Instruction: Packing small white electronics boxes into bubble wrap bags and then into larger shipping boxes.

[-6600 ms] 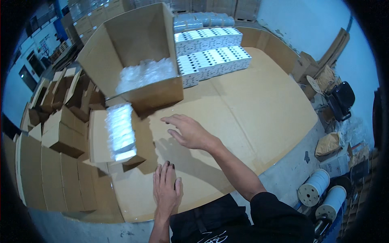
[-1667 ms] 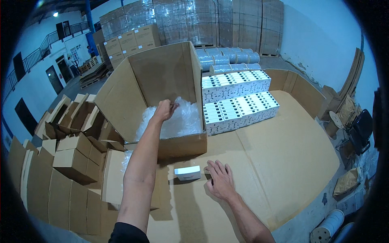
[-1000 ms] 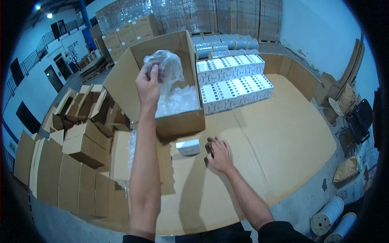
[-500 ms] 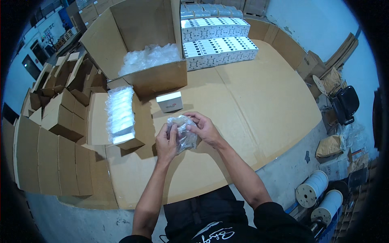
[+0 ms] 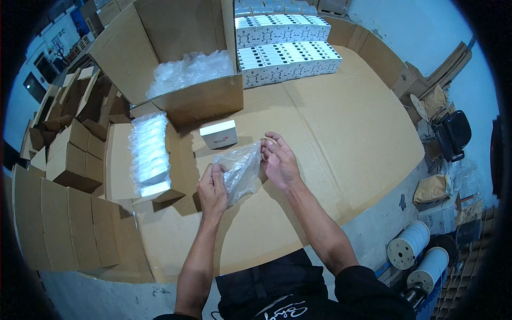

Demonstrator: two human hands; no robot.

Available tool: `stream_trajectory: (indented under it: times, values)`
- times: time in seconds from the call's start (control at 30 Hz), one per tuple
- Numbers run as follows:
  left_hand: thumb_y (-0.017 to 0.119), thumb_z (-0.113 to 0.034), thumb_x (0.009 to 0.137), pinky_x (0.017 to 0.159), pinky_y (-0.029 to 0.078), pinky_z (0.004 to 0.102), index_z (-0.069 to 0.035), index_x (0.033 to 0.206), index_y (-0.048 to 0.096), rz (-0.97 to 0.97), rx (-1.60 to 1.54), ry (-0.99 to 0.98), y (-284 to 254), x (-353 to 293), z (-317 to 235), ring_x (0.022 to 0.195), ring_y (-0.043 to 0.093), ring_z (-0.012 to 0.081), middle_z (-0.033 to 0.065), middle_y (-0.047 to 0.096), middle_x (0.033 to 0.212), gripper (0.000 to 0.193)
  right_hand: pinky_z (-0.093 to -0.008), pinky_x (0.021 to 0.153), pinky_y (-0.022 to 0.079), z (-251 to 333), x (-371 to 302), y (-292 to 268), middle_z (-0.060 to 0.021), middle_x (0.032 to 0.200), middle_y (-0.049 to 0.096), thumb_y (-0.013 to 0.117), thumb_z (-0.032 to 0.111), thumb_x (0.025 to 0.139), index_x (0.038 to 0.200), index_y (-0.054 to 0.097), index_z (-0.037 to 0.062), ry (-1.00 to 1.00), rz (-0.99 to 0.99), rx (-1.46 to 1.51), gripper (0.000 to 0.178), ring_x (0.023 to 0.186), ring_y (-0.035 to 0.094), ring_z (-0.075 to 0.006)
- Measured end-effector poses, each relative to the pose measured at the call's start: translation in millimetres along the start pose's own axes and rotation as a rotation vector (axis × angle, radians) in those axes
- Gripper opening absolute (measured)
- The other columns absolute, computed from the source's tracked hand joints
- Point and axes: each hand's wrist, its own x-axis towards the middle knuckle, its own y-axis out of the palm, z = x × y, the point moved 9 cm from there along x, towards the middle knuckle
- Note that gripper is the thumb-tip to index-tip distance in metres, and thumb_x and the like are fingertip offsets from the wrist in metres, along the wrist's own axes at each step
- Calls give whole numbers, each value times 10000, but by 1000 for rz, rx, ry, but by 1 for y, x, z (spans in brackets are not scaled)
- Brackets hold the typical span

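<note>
A clear bubble-wrap bag [image 5: 238,169] is stretched between my two hands over the cardboard-covered table. My left hand [image 5: 213,188] grips its left side with the thumb on top. At the bag's upper right corner, my right hand [image 5: 280,161] pinches the plastic between thumb and fingertips. Just beyond the bag stands a small white box [image 5: 219,134], touched by neither hand. To the left, an open carton [image 5: 118,160] holds a row of white boxes in bubble wrap [image 5: 150,154].
A large open carton [image 5: 205,101] of bubble-wrap bags [image 5: 190,73] stands at the back left. Behind it to the right are stacked rows of white boxes [image 5: 290,65]. Brown cartons [image 5: 74,160] crowd the left side. Cable spools [image 5: 409,244] sit on the floor at right.
The bag, bunched up before, is now spread out flat. My right hand has moved right and slightly up, pulling its corner. The view has shifted a little.
</note>
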Motion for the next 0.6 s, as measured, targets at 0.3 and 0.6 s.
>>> stream_trajectory:
  times: [0.3,0.6]
  values:
    - [541,-202,1066,616,459,289,-4,978,659,-125,-199,33,-1,2,-7,700,555,100,30,603,731,246,-303,577,438,-16,-9,14,-20,674,576,620,157,1014,895,614,-5,-292,-24,-926,202,621,513,-95]
    - [599,-154,1049,603,404,203,-7,998,658,-243,-217,57,-31,7,5,710,530,35,-7,617,785,166,-343,559,438,-8,-20,32,-129,645,573,596,182,1026,906,628,-23,-335,4,-1186,240,583,508,-123]
